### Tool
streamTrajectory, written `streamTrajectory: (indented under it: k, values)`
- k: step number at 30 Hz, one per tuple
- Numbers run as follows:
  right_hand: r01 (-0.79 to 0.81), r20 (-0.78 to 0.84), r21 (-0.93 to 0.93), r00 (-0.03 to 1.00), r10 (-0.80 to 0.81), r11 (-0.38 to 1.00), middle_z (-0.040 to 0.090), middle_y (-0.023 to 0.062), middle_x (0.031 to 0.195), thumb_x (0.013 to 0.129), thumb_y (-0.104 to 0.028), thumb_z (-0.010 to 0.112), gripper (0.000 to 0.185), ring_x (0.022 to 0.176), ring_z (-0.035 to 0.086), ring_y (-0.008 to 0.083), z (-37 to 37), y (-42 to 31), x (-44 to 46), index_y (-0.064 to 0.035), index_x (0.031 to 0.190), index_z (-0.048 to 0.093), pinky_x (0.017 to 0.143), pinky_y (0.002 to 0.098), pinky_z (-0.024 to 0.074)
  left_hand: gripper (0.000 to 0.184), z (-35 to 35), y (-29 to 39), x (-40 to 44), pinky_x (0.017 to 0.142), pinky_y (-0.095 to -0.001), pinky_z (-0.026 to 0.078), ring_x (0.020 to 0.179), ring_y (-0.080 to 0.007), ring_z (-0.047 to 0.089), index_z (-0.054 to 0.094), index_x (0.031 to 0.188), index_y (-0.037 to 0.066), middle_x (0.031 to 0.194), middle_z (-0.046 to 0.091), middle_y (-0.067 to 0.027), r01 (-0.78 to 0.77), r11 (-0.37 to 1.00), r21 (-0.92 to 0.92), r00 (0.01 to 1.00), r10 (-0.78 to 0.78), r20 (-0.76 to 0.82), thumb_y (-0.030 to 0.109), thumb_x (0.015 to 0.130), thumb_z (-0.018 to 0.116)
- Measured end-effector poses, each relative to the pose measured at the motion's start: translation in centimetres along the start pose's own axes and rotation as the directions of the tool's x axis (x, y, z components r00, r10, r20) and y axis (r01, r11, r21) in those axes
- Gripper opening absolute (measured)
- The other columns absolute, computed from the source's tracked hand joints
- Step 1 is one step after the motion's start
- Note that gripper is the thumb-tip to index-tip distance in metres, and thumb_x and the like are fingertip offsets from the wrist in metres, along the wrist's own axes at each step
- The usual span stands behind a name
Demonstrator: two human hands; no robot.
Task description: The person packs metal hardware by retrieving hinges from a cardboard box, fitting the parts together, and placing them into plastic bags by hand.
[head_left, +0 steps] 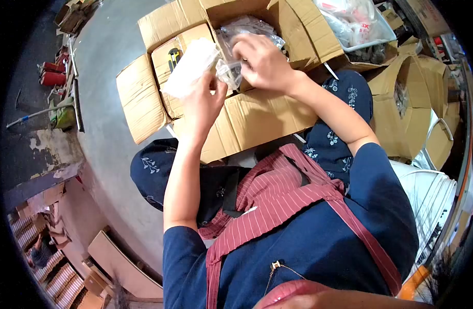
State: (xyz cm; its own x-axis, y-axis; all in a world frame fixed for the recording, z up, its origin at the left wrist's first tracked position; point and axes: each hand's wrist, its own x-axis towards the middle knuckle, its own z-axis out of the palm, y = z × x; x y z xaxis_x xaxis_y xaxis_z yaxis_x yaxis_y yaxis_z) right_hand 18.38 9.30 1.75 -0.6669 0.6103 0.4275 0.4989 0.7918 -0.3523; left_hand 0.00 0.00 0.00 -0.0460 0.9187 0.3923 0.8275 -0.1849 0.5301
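My left hand (205, 101) is closed in a pinch at the lower edge of a small clear plastic bag (229, 73). The fingers of my right hand (263, 63) are curled at the bag's other side, slightly blurred. Something small and dark appears to be inside the bag, too unclear to name. Left of the bag lies a whitish stack of thin sheets or bags (192, 68), on a closed carton (162, 62) within the big open cardboard box (267, 123). A yellow and black cutter-like tool (174, 57) rests beside the stack. Behind my right hand, clear plastic packs (246, 26) fill the other compartment.
At the upper right stands a pale tray (376, 39) of plastic-bagged items. Another open carton (385, 92) is on the right, with a white sack (419, 188) below it. Red cylinders (53, 74) lie far left. My knees flank the box.
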Motion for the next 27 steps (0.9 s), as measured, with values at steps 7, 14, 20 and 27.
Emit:
streamTrajectory:
  k: [7,14,20,27]
  values:
    - [0.043,-0.063,0.189,0.998,-0.032,0.981,0.069,0.0138,0.093,0.082,-0.007,0.060,0.021,0.079,0.067,0.0317,3.3,-1.1,-0.6,-0.0049,0.102,0.064,0.073,0.0381,0.0548,0.017,0.2,1.5,-0.5,0.064,-0.0439,0.053,0.067,-0.0348,0.066,0.054,0.089,0.004,0.072,0.065,-0.0145,0.046,0.999,-0.011,0.999,-0.046,0.013,0.012,0.080,0.065]
    - [-0.513,0.411,0.734,0.857,0.310,0.444,0.071,0.0078,0.100,0.086,-0.021,0.073,0.033,0.086,0.070,0.0141,-0.2,5.4,4.3,-0.0035,0.114,0.068,0.078,0.0286,0.0590,0.023,-1.3,-3.2,1.3,0.070,-0.0462,0.052,0.075,-0.0363,0.069,0.058,0.095,0.007,0.076,0.070,-0.0149,0.334,0.914,0.229,0.942,-0.329,-0.061,0.029,0.089,0.064]
    - [-0.490,0.678,-0.483,0.315,0.664,0.726,0.072,0.0190,0.085,0.086,-0.022,0.068,0.026,0.063,0.071,0.0282,2.4,13.0,3.9,0.0030,0.095,0.069,0.053,0.0399,0.0598,0.021,-2.5,-5.4,2.1,0.072,-0.0479,0.052,0.079,-0.0378,0.068,0.060,0.094,0.008,0.079,0.070,-0.0177,0.363,0.906,0.219,0.932,-0.350,-0.098,0.027,0.088,0.065]
    - [-0.657,0.559,-0.214,0.524,0.643,0.723,0.072,0.0147,0.090,0.082,-0.026,0.066,0.031,0.072,0.069,0.0173,1.3,15.3,0.1,0.0002,0.097,0.071,0.064,0.0314,0.0537,0.023,-3.0,-5.4,2.6,0.076,-0.0482,0.052,0.081,-0.0394,0.068,0.062,0.093,0.007,0.080,0.070,-0.0185,0.420,0.895,0.152,0.907,-0.409,-0.096,0.029,0.088,0.065]
